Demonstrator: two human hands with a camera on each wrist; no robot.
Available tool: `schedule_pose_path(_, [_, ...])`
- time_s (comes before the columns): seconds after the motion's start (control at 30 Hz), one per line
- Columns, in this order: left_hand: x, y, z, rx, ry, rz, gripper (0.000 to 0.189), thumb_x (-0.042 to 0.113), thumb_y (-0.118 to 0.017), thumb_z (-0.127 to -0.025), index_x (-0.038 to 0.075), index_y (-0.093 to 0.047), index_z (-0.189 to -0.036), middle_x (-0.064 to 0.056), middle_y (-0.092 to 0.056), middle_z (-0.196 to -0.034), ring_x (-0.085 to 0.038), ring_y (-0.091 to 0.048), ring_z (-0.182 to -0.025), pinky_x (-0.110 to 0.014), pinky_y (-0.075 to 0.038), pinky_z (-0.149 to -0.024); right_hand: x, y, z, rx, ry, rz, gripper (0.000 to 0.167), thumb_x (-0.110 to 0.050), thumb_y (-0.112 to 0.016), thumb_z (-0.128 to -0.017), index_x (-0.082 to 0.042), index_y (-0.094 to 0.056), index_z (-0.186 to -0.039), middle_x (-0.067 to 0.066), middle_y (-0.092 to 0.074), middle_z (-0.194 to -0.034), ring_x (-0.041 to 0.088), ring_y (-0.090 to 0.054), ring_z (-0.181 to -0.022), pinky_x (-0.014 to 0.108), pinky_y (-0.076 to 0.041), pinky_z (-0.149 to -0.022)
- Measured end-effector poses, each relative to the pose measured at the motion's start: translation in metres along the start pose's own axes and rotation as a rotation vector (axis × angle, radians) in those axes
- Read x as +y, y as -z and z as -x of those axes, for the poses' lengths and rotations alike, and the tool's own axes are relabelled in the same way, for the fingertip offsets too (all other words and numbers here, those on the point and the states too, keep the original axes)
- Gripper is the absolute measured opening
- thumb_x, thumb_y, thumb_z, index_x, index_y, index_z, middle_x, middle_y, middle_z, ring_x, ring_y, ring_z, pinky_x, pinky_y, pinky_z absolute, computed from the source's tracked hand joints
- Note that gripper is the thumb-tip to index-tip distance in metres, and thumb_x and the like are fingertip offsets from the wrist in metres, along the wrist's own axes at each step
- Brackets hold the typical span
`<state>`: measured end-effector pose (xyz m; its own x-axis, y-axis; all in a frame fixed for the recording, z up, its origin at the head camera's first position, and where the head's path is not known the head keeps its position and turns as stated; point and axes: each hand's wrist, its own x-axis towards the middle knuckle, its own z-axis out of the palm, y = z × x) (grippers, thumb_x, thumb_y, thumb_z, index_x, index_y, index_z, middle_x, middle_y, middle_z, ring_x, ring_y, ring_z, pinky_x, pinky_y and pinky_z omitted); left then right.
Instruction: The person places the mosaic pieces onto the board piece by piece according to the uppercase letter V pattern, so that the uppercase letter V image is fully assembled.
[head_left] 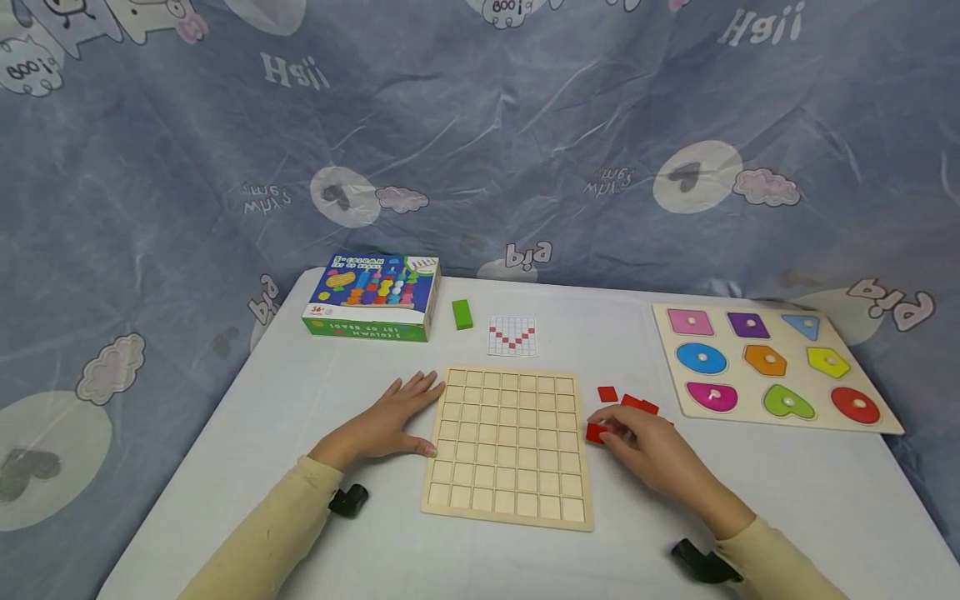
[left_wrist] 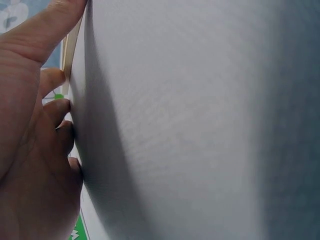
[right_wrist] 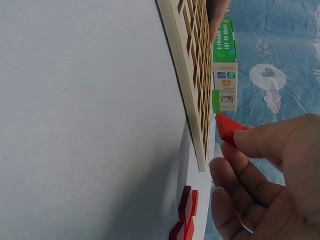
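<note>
A wooden grid board with square cells lies in the middle of the white table. My left hand rests at its left edge, fingers spread, thumb and fingertips touching the frame. Beside the board's right edge my right hand pinches a red square tile between thumb and forefinger, lifted off the table in the right wrist view. More red tiles lie on the table near that hand, partly hidden by it in the head view. One loose red tile sits just beyond.
Behind the board lie a pattern card with a red V of squares and a green block. A bead-set box stands at the back left. To the right is a shape puzzle board. A patterned cloth hangs behind.
</note>
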<state>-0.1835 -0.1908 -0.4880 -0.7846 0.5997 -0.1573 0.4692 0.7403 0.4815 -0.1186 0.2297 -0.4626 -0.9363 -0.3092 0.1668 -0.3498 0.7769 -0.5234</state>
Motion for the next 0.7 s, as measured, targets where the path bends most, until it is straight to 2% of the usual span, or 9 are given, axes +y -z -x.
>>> schedule_pose_path(0.17, [0.001, 0.000, 0.000, 0.000, -0.001, 0.006, 0.110, 0.057, -0.080, -0.079, 0.015, -0.024, -0.163, -0.011, -0.011, -0.170, -0.032, -0.004, -0.157, -0.054, -0.002, -0.126, -0.004, -0.001, -0.002, 0.015, 0.017, -0.034, 0.025, -0.009, -0.077, -0.090, -0.023, -0.074, -0.111, -0.013, -0.070, -0.105, 0.004, -0.060, -0.084, 0.024, -0.057, -0.075])
schedule_pose_path(0.4, [0.000, -0.001, 0.000, -0.001, 0.010, -0.006, 0.110, 0.059, -0.079, -0.079, 0.016, -0.024, -0.163, -0.009, -0.011, -0.171, -0.030, -0.004, -0.157, -0.053, -0.002, -0.126, -0.010, -0.005, -0.003, 0.005, 0.024, -0.067, 0.026, -0.010, -0.079, -0.089, -0.024, -0.073, -0.110, -0.017, -0.065, -0.093, 0.003, -0.058, -0.083, 0.023, -0.056, -0.074])
schedule_pose_path(0.7, [0.000, -0.001, 0.000, 0.000, 0.011, 0.000, 0.110, 0.058, -0.079, -0.079, 0.017, -0.023, -0.164, -0.009, -0.010, -0.171, -0.029, -0.003, -0.157, -0.052, -0.001, -0.126, -0.018, -0.012, -0.005, 0.004, 0.016, -0.078, 0.026, -0.013, -0.081, -0.088, -0.025, -0.074, -0.109, -0.016, -0.069, -0.101, 0.004, -0.058, -0.083, 0.023, -0.056, -0.074])
